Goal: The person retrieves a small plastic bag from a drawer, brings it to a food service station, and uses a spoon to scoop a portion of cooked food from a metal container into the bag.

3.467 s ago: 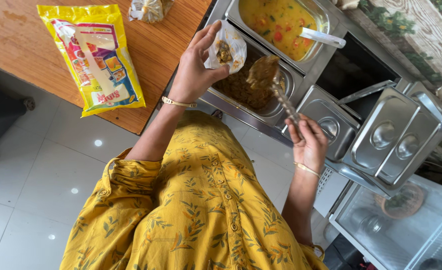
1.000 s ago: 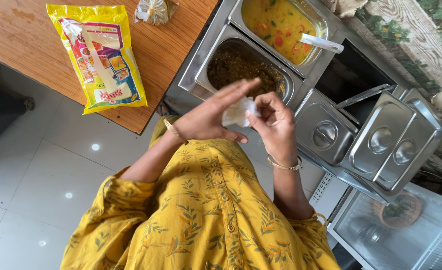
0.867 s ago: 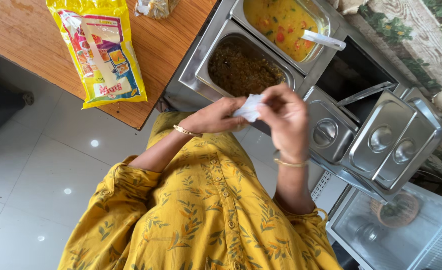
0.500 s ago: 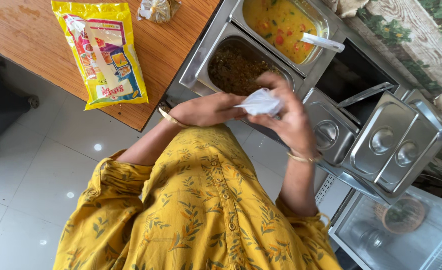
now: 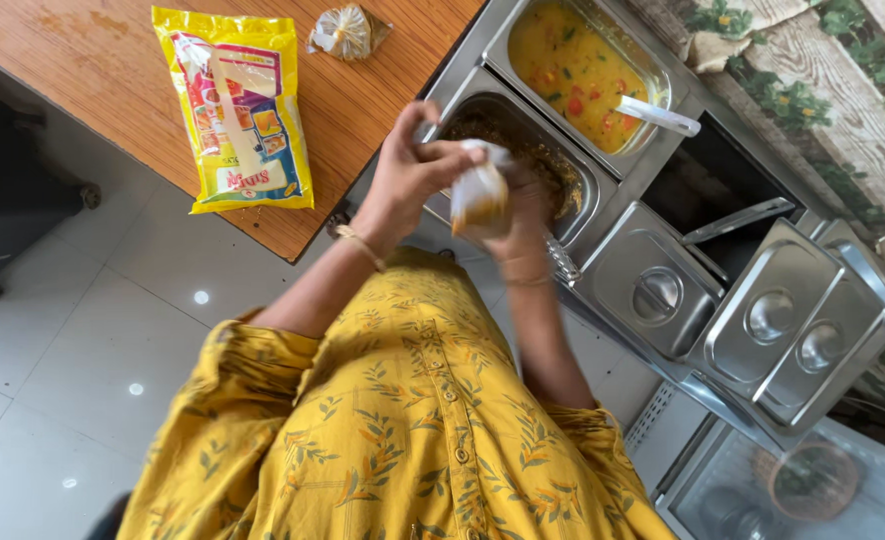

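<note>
Plastic food pouch (image 5: 481, 198) hangs upright btwn my hands, long axis vertical, neck up.
L hand (image 5: 410, 175) pinches its twisted neck w/ fingertips; R hand (image 5: 525, 215) just behind, cupped round pouch body, over brown-food tray (image 5: 563, 175).

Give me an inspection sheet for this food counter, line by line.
Surface: wooden table at left, steel food counter at right.
Job's things: small clear bag with brownish food in it, held over the tray of dark food; tray of yellow curry with a white ladle behind it.
Clutter: yellow snack packet and a small knotted bag on the table; three steel lids stacked at right.
Hands: left hand pinches the bag's top; right hand is behind the bag, grip partly hidden.
Cables: nothing seen.
Surroundings: pale tiled floor, leaf-patterned wall.
</note>
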